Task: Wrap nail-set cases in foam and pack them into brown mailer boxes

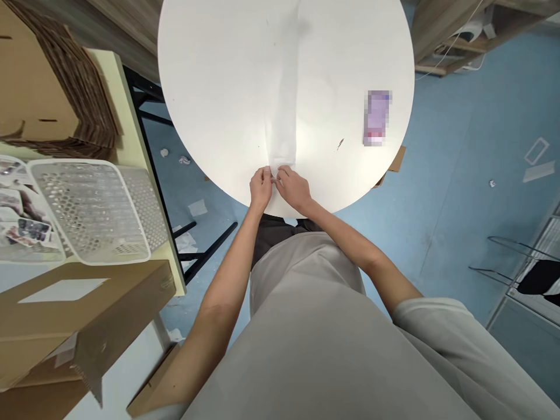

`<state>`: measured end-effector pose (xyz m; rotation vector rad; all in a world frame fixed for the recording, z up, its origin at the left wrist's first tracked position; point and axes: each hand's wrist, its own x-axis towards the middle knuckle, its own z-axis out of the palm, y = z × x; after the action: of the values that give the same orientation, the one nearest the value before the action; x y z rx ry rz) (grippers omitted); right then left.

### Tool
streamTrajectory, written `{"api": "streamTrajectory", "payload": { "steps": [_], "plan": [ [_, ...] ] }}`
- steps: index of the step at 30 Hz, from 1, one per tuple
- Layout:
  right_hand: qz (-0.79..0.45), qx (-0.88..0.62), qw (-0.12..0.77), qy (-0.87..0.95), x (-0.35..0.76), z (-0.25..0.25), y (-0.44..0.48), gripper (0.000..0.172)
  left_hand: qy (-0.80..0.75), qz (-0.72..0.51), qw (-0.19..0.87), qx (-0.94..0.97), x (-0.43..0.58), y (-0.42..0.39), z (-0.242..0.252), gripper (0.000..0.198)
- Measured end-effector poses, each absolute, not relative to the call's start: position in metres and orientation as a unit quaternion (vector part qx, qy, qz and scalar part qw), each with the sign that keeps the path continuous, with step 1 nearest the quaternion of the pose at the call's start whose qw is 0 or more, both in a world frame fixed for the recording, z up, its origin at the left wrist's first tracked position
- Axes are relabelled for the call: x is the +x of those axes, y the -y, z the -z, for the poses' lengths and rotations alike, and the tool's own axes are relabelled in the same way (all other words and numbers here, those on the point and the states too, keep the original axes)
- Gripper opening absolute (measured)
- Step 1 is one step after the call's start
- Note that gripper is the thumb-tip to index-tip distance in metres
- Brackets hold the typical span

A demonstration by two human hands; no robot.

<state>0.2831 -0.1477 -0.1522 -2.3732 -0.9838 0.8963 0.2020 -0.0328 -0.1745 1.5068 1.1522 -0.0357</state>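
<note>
A long, pale, see-through strip lies flat along the middle of a round white table and runs from the far side to my hands. At its near end, close to the table's front edge, my left hand is closed in a pinch. My right hand faces it from the other side, fingers curled in and closed on the same end. The fingertips almost meet. Something small and dark shows between them, too small to name.
A blurred purple, phone-shaped item lies on the table's right side. At left, a side table carries stacked flat cardboard, white perforated baskets and a cardboard box. Paper scraps litter the blue floor.
</note>
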Motion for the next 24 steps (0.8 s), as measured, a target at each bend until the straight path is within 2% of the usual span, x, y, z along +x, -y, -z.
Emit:
{"api": "streamTrajectory", "payload": {
  "steps": [7,13,16,24],
  "plan": [
    [-0.37,-0.826,0.218,0.365,0.283,0.152,0.153,0.031,-0.518,-0.011,0.543,0.661,0.209,0.038,0.178,0.011],
    [-0.321,-0.883,0.261,0.22,0.305,0.167,0.176,0.035,-0.541,-0.016,0.508,0.67,0.215,0.036,0.189,0.009],
    [-0.342,-0.886,0.283,0.134,0.316,0.182,0.176,0.038,-0.546,-0.016,0.497,0.674,0.217,0.036,0.194,0.008],
    [-0.367,-0.871,0.323,0.05,0.32,0.192,0.154,0.028,-0.582,-0.011,0.481,0.656,0.22,0.036,0.198,0.002]
  ]
}}
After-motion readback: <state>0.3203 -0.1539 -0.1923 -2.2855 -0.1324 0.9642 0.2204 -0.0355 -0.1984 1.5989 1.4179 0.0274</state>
